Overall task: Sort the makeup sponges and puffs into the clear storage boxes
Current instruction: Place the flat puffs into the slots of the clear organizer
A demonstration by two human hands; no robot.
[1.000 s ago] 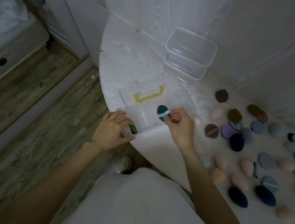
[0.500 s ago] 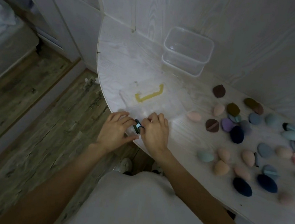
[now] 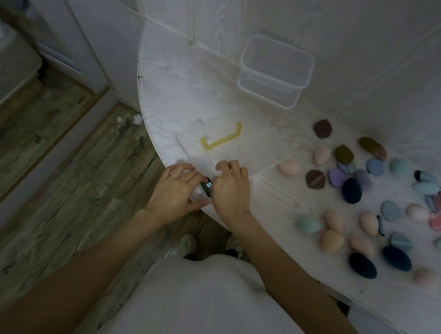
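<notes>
hands meet at the near edge of the table, over the front corner of a clear compartment box with a yellow handle. left hand cups that corner, fingers curled, apparently to steady the box. right hand has its fingers bent down, pressing a dark teal puff on edge into the corner slot; only a sliver of the puff and its pale strap shows between the two hands, so the exact grip cannot be told. upright placement probably lets more puffs stand side by side in the narrow slot. two stacked clear tubs stand empty by the back wall, well apart. remaining sponges and puffs lie loose to the right, so sorting is judged to be at an early stage.
</notes>
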